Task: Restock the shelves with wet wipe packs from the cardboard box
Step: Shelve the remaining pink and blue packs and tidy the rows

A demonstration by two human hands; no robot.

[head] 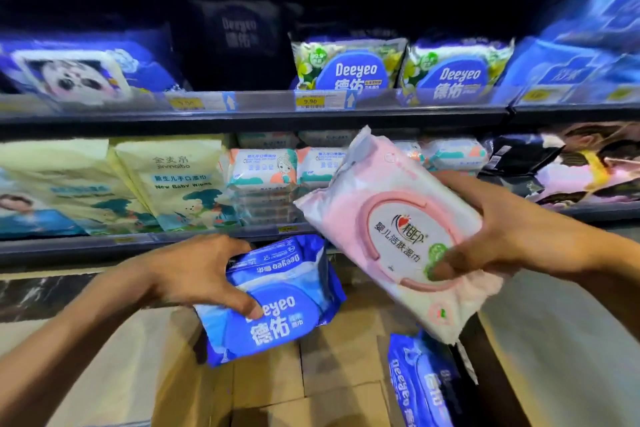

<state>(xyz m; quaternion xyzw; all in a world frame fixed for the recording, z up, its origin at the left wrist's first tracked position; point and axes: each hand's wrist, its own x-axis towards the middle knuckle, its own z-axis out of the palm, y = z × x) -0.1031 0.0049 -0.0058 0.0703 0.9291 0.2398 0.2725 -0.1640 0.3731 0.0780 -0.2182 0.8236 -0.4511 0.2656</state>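
Wet wipe packs, one blue pack (273, 302) clamped in left hand (194, 274), one pink pack (394, 236) clamped in right hand (512, 229), third blue pack (420, 381) in cardboard box (332, 367) at 5 o'clock, two shelves (256, 116) at 12 o'clock.

The cardboard box (311, 374) sits open at the bottom, in front of the shelves. One Deeyeo pack (420, 385) lies inside it, against its right wall. Above the box, the left hand (194, 274) holds a second Deeyeo pack (273, 302); to its right and higher, the right hand (512, 229) holds a tilted wipe pack (394, 225), in front of the lower shelf (104, 246). On that shelf, baby wipe bags (173, 184) stand left of stacked small packs (263, 180). On the upper shelf (242, 114), two Deeyeo packs (401, 69) stand side by side right of centre.
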